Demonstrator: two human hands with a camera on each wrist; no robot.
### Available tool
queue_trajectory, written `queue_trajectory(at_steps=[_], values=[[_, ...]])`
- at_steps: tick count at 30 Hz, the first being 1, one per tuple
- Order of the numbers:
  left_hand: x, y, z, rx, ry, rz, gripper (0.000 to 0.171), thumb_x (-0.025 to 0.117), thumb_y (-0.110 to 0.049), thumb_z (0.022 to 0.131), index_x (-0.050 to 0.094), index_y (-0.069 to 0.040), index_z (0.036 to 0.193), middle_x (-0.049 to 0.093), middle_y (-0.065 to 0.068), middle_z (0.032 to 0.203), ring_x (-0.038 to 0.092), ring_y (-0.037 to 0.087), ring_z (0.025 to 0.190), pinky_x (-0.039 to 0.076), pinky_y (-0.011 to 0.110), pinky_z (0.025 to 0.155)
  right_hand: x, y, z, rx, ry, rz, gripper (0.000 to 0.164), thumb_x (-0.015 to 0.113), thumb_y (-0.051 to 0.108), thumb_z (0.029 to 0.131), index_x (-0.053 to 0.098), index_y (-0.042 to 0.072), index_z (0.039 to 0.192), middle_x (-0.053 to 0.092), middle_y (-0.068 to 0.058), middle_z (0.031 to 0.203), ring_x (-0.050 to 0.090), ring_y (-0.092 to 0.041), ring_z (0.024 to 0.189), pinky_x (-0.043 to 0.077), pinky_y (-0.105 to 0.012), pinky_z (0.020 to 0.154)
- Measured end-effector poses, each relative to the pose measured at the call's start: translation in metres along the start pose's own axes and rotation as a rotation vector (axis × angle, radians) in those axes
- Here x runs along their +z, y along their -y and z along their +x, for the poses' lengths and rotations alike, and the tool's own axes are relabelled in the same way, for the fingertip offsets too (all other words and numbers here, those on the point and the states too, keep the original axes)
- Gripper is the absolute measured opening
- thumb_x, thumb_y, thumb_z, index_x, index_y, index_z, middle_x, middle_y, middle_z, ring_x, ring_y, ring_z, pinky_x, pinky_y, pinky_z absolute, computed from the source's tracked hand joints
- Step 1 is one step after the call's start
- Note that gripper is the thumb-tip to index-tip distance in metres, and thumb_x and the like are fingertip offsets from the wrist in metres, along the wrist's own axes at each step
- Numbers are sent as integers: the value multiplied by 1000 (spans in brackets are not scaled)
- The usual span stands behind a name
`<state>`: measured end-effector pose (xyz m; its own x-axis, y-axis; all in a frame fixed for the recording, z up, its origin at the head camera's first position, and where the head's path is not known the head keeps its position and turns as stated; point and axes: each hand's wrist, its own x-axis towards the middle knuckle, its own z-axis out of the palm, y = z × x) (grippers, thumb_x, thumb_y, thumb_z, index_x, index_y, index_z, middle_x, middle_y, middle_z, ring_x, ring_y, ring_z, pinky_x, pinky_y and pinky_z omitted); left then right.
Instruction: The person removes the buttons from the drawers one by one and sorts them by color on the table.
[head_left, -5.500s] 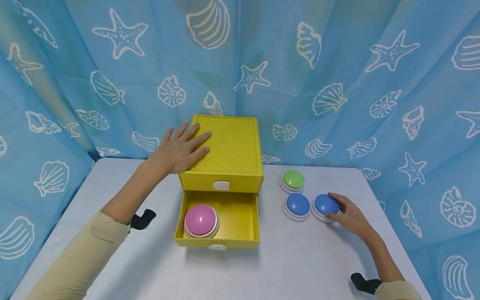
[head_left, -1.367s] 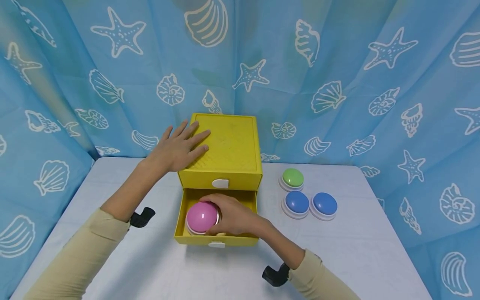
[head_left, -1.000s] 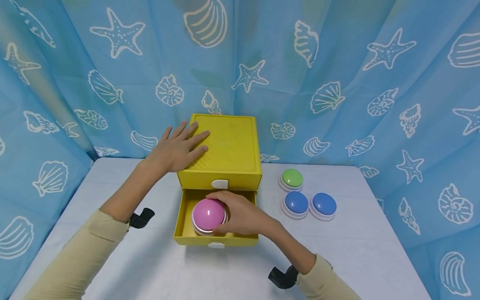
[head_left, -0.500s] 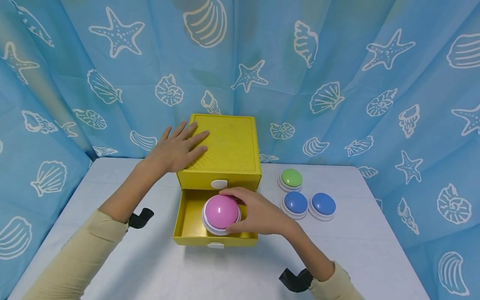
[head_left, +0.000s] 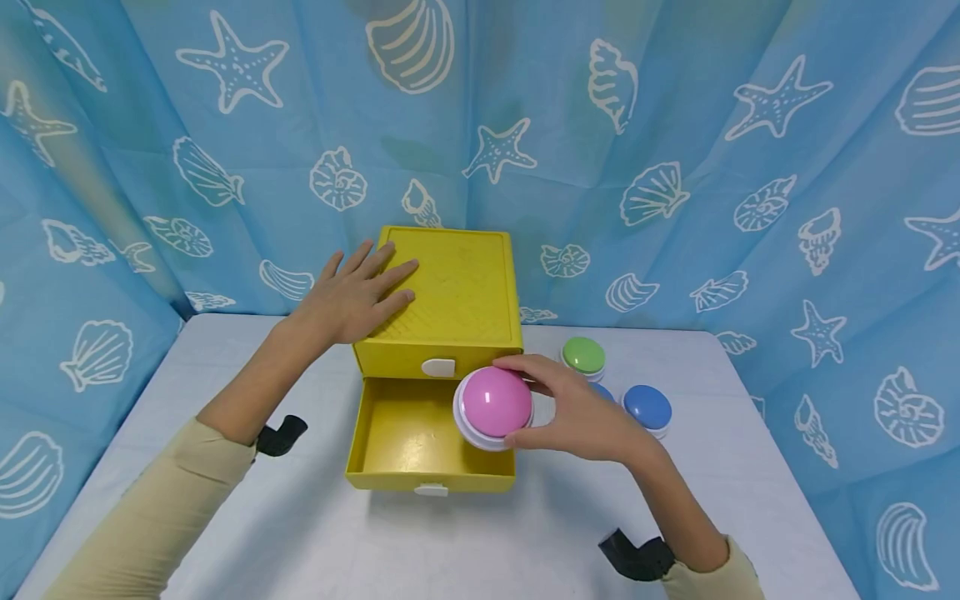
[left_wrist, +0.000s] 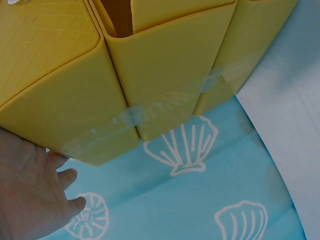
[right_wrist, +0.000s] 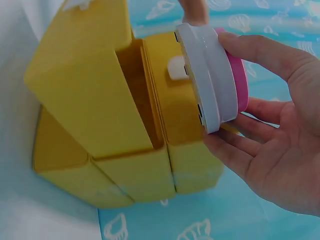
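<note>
My right hand [head_left: 592, 417] pinches a pink push button [head_left: 495, 402] with a white base, thumb on one side and fingers on the other. The button is tilted and raised over the right wall of the open lower drawer [head_left: 390, 482]. In the right wrist view, the button's white base [right_wrist: 210, 75] faces the yellow drawer box [right_wrist: 85, 110], and the right hand [right_wrist: 285, 130] grips its rim. My left hand [head_left: 345, 304] lies with spread, straight fingers on the top left of the yellow drawer box [head_left: 457, 287]. In the left wrist view, the left hand [left_wrist: 32, 187] is at the box's edge.
Right of the box stand a green button [head_left: 583, 355] and a blue button [head_left: 647, 407]. A second blue button [head_left: 602, 390] is mostly hidden behind my right hand. White cloth covers the table [head_left: 525, 542], and a blue shell-patterned curtain [head_left: 555, 167] hangs behind.
My right hand left a blue button, took hold of the pink button inside the drawer, then lifted it and moved it right. My left hand has stayed on the box.
</note>
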<state>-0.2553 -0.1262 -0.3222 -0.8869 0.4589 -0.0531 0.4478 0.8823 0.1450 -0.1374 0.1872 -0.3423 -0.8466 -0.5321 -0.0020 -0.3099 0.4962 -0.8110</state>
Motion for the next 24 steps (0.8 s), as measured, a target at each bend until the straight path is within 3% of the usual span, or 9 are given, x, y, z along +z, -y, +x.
queue_trajectory(at_steps=[9, 15, 24], values=[[0, -1, 0, 4, 6, 5, 62, 26, -53, 107, 19, -24, 162, 4, 13, 166, -5, 37, 151, -4, 61, 116, -21, -20, -25, -25, -94, -42, 78, 89, 22, 75, 52, 12, 143, 55, -4, 136, 53, -26, 124, 51, -40, 96], [0, 0, 1, 4, 11, -4, 63, 25, -55, 107, 19, -24, 162, 3, 14, 166, -7, 36, 151, -5, 61, 116, -32, -35, -40, 20, -127, -40, 78, 88, 22, 77, 50, 11, 145, 51, -7, 142, 51, -30, 125, 53, -39, 93], [0, -1, 1, 0, 19, -1, 64, 24, -55, 107, 17, -25, 162, 2, 13, 167, -9, 35, 151, -6, 61, 116, -32, -69, -53, 112, -148, -88, 81, 88, 26, 78, 48, 8, 146, 51, -13, 142, 49, -37, 129, 48, -50, 99]])
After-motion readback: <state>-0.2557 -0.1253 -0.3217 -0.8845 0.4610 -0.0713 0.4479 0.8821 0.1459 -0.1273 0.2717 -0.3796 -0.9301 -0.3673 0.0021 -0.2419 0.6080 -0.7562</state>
